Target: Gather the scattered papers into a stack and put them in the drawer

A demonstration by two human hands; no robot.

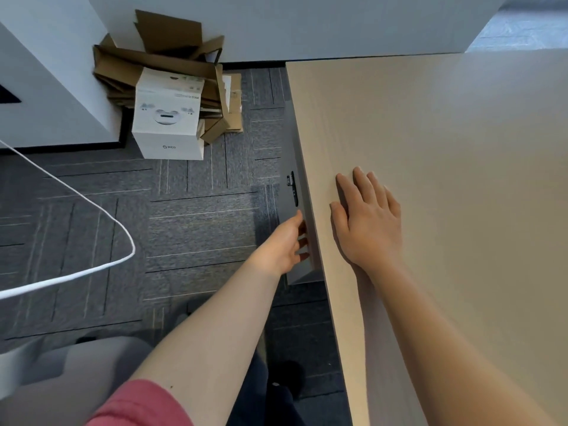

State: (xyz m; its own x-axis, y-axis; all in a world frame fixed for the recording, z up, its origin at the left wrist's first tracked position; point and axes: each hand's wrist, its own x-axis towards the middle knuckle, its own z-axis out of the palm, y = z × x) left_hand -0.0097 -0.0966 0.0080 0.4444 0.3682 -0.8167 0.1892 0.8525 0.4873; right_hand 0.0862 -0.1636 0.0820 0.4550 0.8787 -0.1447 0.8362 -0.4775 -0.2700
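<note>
Pink sleeve (138, 404) sits closest to the lens, at the top of the left arm that runs out toward the desk's side. Going by bulk, the desk (461, 149) takes up the whole right half of the view, its pale top bare wherever I can see it, with no papers on it. Grey carpet (190, 216) covers the floor to the left. Against the far wall leans a heap of flattened cardboard (166, 56), with a white box (169, 118) standing in front of it, and a white cable (92, 198) loops across the left side. Under the desk edge hangs the grey drawer (296, 186), a small dark lock (292, 187) on its face; its front looks nearly flush and I cannot see inside it. The right hand (368, 222) lies flat on the desktop near the edge, fingers straight and together, holding nothing. The left hand (285, 244) has its fingertips curled against the drawer front, though whether they hook an edge or only press it I cannot tell. Since the papers are nowhere in sight, my guess is they are already inside and this is the closing step. What remains would be a firm push until the front seats, then letting go.
</note>
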